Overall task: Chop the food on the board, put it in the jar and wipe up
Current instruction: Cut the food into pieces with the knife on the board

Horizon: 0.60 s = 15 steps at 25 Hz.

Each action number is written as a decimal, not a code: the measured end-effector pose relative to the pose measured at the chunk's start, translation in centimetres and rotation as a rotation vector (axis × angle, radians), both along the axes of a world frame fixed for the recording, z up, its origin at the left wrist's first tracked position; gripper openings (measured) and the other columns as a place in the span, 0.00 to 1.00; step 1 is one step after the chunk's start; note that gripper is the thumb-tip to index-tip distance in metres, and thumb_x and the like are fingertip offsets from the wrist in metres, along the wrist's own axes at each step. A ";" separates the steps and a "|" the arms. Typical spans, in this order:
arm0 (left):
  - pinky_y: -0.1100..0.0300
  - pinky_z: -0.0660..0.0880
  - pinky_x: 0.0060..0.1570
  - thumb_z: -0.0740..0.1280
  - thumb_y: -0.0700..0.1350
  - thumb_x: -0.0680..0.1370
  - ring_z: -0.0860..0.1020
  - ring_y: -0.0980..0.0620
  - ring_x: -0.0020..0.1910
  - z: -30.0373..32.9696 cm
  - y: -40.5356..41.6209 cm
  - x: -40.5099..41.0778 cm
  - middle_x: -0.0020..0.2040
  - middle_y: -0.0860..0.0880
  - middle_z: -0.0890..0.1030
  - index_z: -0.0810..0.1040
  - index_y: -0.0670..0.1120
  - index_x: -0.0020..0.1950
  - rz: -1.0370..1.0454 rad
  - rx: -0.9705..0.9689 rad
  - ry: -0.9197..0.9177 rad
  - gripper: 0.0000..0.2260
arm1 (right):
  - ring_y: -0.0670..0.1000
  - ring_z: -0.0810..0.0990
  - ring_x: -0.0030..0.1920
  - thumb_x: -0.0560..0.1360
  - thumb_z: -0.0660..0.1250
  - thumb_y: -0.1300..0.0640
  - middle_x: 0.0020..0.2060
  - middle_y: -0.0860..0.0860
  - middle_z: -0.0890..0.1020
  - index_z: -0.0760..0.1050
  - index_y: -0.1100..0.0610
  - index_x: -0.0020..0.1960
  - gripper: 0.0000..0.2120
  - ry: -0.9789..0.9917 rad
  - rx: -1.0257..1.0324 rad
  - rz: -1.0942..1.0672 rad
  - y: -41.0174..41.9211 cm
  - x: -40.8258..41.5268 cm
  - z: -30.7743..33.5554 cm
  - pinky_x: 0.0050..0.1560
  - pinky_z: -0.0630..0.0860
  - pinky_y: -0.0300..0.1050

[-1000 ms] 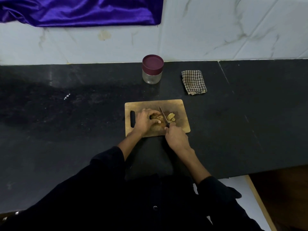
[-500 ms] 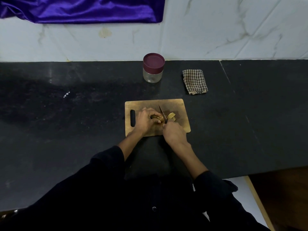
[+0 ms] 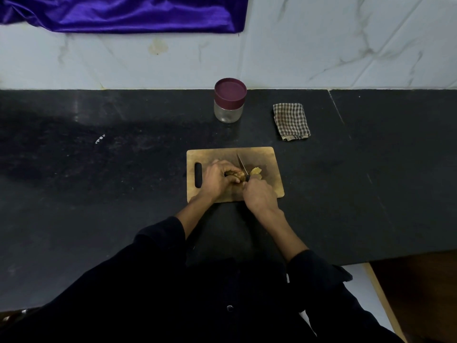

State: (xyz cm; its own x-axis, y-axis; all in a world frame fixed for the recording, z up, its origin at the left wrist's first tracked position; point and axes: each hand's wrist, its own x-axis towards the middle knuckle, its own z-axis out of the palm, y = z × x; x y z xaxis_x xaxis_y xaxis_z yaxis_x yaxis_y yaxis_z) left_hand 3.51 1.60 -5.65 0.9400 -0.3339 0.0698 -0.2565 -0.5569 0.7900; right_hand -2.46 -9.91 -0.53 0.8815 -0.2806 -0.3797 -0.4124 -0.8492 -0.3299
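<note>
Head view: the brown food (image 3: 235, 175) lies mid-board on the wooden chopping board (image 3: 259, 154), gripped by the left hand (image 3: 216, 178). The right hand (image 3: 259, 196) holds the knife (image 3: 241, 165) against it; cut pieces (image 3: 256, 172) lie at three o'clock. The lidded jar (image 3: 228, 105) stands at twelve, the checked cloth (image 3: 291, 121) at one.

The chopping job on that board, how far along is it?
Early on. Done: a few cut pieces lie on the cutting board. In hand: the left hand holds the uncut food while the right hand works the knife through it. Left: the jar has its lid on and looks empty, and the checked cloth lies folded on the counter, so filling and wiping remain.
</note>
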 end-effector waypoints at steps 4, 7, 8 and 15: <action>0.59 0.71 0.52 0.74 0.37 0.69 0.76 0.52 0.49 0.0 0.0 0.0 0.47 0.51 0.84 0.85 0.46 0.47 0.005 0.013 0.015 0.09 | 0.55 0.81 0.52 0.83 0.58 0.56 0.53 0.56 0.81 0.73 0.59 0.59 0.10 0.021 -0.008 0.022 -0.1 -0.4 -0.4 0.46 0.75 0.49; 0.59 0.70 0.53 0.74 0.38 0.69 0.76 0.52 0.49 0.0 0.1 0.1 0.47 0.50 0.84 0.85 0.46 0.48 0.004 0.014 0.008 0.09 | 0.56 0.80 0.52 0.84 0.57 0.54 0.53 0.56 0.80 0.72 0.59 0.60 0.12 -0.007 0.021 0.011 -0.3 -0.2 -0.1 0.48 0.75 0.50; 0.59 0.70 0.53 0.74 0.38 0.69 0.76 0.52 0.49 0.0 0.1 0.1 0.47 0.50 0.84 0.85 0.46 0.47 -0.001 0.008 0.001 0.08 | 0.56 0.80 0.53 0.84 0.56 0.53 0.53 0.56 0.80 0.72 0.59 0.61 0.12 -0.020 0.034 0.009 -0.4 0.0 0.0 0.49 0.76 0.52; 0.59 0.71 0.54 0.74 0.39 0.70 0.76 0.54 0.49 -0.3 0.1 0.2 0.47 0.51 0.84 0.85 0.47 0.47 -0.014 0.002 0.005 0.08 | 0.56 0.80 0.52 0.84 0.56 0.53 0.53 0.56 0.80 0.71 0.58 0.62 0.12 -0.021 0.024 0.019 0.1 0.0 -0.1 0.51 0.77 0.53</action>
